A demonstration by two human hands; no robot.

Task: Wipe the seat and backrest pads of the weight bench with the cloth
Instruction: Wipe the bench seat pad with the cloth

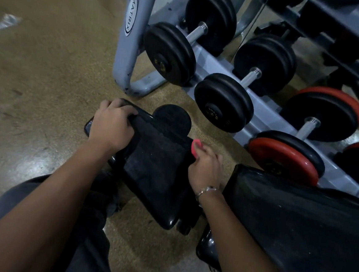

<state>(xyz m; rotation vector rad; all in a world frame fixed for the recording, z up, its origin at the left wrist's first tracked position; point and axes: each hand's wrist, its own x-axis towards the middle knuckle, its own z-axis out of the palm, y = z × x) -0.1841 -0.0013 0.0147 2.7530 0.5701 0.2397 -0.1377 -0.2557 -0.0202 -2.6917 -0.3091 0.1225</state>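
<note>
A dark cloth [157,153] lies spread over the black seat pad [166,218] of the weight bench in the middle of the view. My left hand [111,127] grips the cloth's far left corner at the seat's far end. My right hand [206,169] pinches the cloth's right edge and also holds a small pink object [195,147]. The glossy black backrest pad [296,230] rises at the right, beside my right forearm.
A grey dumbbell rack [128,43] stands just beyond the bench, with black dumbbells [223,102] and red-plated ones [281,159] on its lower shelf. A black round foot pad [173,117] sits past the seat. Speckled tan floor [48,79] spreads to the left.
</note>
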